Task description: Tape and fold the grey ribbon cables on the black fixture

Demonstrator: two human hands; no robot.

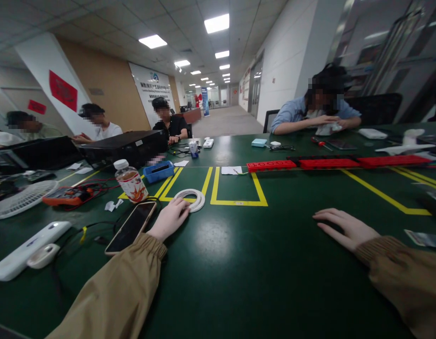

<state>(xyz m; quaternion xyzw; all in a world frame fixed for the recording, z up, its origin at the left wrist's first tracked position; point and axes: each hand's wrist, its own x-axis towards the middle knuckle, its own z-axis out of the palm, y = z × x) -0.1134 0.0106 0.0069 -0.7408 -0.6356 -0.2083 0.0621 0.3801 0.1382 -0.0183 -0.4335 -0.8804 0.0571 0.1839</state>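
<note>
My left hand (170,218) lies on the dark green table (239,263), its fingers reaching the near edge of a white tape roll (191,198) that rests flat by the yellow floor-tape lines. A black phone (131,227) lies just left of that hand. My right hand (345,228) rests flat on the table to the right, fingers stretched out and together, holding nothing. Both arms wear tan sleeves.
A capped plastic bottle (131,181), a blue tray (158,171), an orange multimeter (67,195), a white fan (21,198) and white devices (25,249) crowd the left. Red strips (338,162) lie across the back. Several people sit along the far side.
</note>
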